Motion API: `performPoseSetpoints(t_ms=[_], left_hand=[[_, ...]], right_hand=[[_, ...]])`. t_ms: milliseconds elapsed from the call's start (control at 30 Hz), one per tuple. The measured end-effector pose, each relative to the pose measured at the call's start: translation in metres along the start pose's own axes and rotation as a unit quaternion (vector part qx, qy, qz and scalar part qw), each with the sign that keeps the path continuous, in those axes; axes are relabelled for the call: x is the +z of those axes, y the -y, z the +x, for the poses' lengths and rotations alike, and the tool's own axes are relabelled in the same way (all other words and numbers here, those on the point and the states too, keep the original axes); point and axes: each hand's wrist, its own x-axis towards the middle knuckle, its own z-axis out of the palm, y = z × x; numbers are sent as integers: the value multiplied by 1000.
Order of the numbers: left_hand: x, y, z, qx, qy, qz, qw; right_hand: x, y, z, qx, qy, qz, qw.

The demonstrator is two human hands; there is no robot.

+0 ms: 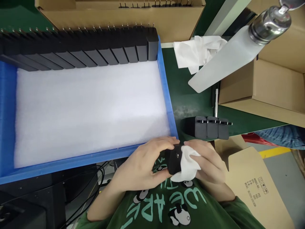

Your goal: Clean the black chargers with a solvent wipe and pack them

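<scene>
Between thumb and fingers, my left hand (149,162) grips a black adapter (175,159) near the front edge of the blue tray (172,117). My right hand (209,160) holds a white cloth (189,163) against the adapter's right side; the cloth covers part of it. A row of black adapters (107,55) with metal pins stands along the back of the tray on a white foam sheet (90,108). To the right of the tray, several more adapters (206,127) stand side by side on the green table (183,101).
A cardboard box (124,20) with pinned pieces lies behind the tray. At the right are crumpled white cloths (197,51), a white lamp-like arm (228,60), a pen (216,103) and an open carton (276,86). Another carton (257,187) sits below the table edge; cables hang at lower left.
</scene>
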Motion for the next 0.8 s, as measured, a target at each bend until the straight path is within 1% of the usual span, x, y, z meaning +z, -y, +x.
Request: performPoseSetpoints(t_ms=[33, 100, 233, 400, 467, 567, 700, 800], left_hand=[[0, 0, 0, 0, 1, 1, 1000], [0, 0, 1, 2, 7, -6, 1000], [1, 0, 0, -8, 16, -23, 1000], [0, 0, -2, -24, 29, -32, 999], [0, 0, -3, -22, 31, -35, 999], [-2, 0, -2, -23, 38, -29, 999], [-4, 1, 0, -27, 64, -26, 997], [-5, 1, 1, -20, 56, -32, 998]], right_hand=[[2, -3, 3, -8, -9, 5, 1000], [2, -8, 6, -28, -6, 16, 999], [-6, -12, -3, -77, 6, 26, 997], [-10, -10, -15, -74, 9, -15, 997], [-9, -12, -15, -84, -3, -19, 996], [-5, -15, -10, -98, -5, -19, 995], [-4, -17, 1, -86, 9, -3, 996], [-5, -16, 5, -93, 23, 0, 995]])
